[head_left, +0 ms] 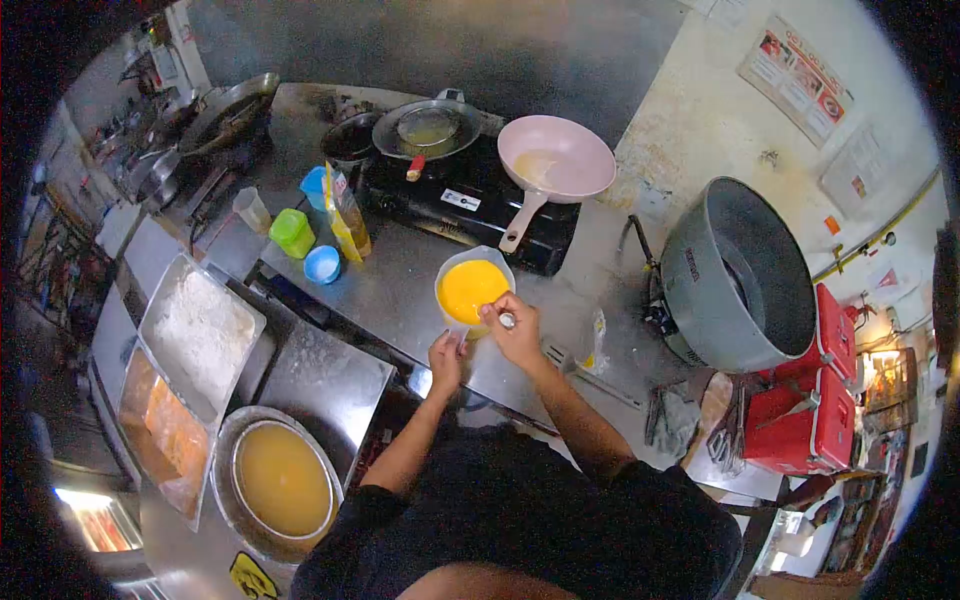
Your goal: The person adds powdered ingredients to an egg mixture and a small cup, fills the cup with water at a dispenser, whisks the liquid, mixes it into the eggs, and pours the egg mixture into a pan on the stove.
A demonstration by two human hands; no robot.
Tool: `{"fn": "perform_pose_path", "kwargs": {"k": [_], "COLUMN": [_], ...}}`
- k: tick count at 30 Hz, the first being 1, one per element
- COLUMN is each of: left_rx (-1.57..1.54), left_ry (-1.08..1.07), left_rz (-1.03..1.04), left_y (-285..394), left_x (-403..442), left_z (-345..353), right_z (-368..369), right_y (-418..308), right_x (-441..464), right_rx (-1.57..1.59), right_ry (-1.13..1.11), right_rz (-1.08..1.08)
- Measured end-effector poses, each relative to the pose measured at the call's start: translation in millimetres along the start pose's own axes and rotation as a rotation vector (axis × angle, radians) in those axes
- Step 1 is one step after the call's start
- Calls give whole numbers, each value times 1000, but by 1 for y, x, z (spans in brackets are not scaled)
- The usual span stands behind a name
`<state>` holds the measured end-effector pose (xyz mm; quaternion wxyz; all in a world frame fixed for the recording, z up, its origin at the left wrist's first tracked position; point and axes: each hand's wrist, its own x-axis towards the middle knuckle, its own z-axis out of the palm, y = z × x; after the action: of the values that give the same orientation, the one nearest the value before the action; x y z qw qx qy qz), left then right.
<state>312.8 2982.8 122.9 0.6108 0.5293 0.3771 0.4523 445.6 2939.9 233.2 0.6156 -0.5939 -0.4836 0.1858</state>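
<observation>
A plastic jug holding bright yellow liquid, like beaten egg, stands over the steel counter in front of me. My left hand is closed on the jug's handle at its near side. Over the near right rim, my right hand is closed around a utensil with a rounded silvery end. The utensil's lower part is hidden by the hand and the liquid, so its kind cannot be told. Beyond the jug, a pink frying pan rests on the black gas stove, its handle pointing towards me.
A strainer over a pan is on the stove's left side. Left are a blue cup, a green container, a tray of white powder and a bowl of yellowish liquid. A large grey pot stands tilted at right.
</observation>
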Motion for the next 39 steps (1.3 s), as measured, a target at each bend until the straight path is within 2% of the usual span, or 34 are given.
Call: {"fn": "perform_pose_path", "kwargs": {"k": [2, 5, 7, 9, 12, 15, 16, 17, 19, 20, 21, 22, 23, 26, 27, 29, 31, 33, 35, 37, 39], "left_rx": [-83, 331, 388, 228, 184, 125, 172, 218, 442, 636, 829, 1021, 959, 675, 619, 505, 490, 452, 393, 385, 340], "left_ry": [77, 108, 33, -135, -213, -538, -612, -686, -635, -788, -931, -1066, -793, -331, -413, -572, -606, -621, -637, -666, -700], "left_rz": [-142, 89, 108, -7, 127, 172, 104, 36, 264, 59, -150, -373, -147, 677, 672, 664, 528, 438, 400, 417, 449], "left_y": [-3, -13, -20, -25, -26, -30, -25, -11, 21, 69, 133, 165, 162, 181, 176, 147, 121, 111, 109, 127, 148], "left_x": [5, 7, 0, -12, -38, -43, -45, -48, -52, -48, -40, -36, -39, -36, -34, -24, -20, -19, -19, -27, -35], "left_z": [-1, -4, -8, -13, 7, 17, 19, 22, 22, 17, 10, 5, 4, 34, 44, 65, 91, 110, 123, 135, 149], "right_z": [-7, -9, -6, -8, -6, 1, 4, 12, 14, 12, 8, 3, 1, 10, 16, 6, -8, -21, -39, -60, -81], "right_y": [1, 6, 15, 18, 22, 22, 21, 28, 71, 85, 82, 71, 63, 57, 86, 108, 115, 94, 166, 129, 121], "right_x": [-3, -9, -17, -32, -57, -85, -94, -102, -115, -115, -110, -107, -108, -117, -119, -114, -104, -92, -99, -100, -97], "right_rx": [-59, -100, -68, -180, -290, -371, -400, 91, 209, 267, 179, 91, 2, 82, -91, -185, -106, 160, -60, 104, 214], "right_ry": [68, 180, 270, 263, 228, 295, 335, 383, 369, 364, 275, 187, 98, 160, 232, 212, 289, 456, 331, 399, 465], "right_rz": [-13, -61, -140, -153, -145, -100, -82, 160, 175, 177, 130, 87, 49, 328, 298, 316, 326, 354, 314, 354, 307]}}
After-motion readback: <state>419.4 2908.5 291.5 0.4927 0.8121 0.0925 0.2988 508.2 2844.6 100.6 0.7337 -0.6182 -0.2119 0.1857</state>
